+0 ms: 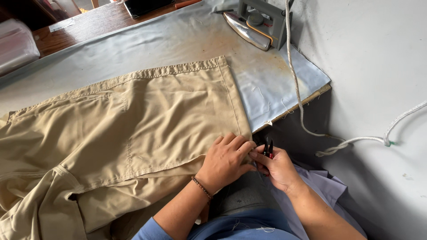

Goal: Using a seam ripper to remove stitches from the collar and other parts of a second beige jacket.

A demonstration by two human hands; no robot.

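Note:
A tan pair of trousers (pixel 133 120) lies spread over the padded ironing table (pixel 187 40), its hem at the right. My left hand (pixel 226 161) presses down on the lower right corner of the cloth, fingers curled over the hem edge. My right hand (pixel 278 166) sits just beside it, off the table's edge, gripping small thread snips (pixel 268 148) with red and black blades pointing up at the hem corner. A beaded bracelet circles my left wrist.
A grey electric iron (pixel 255 22) rests at the far right of the table, its white cord (pixel 302 111) hanging down along the pale wall. A clear plastic bag (pixel 15 46) lies on the brown wooden surface at far left. Blue and lilac cloth covers my lap.

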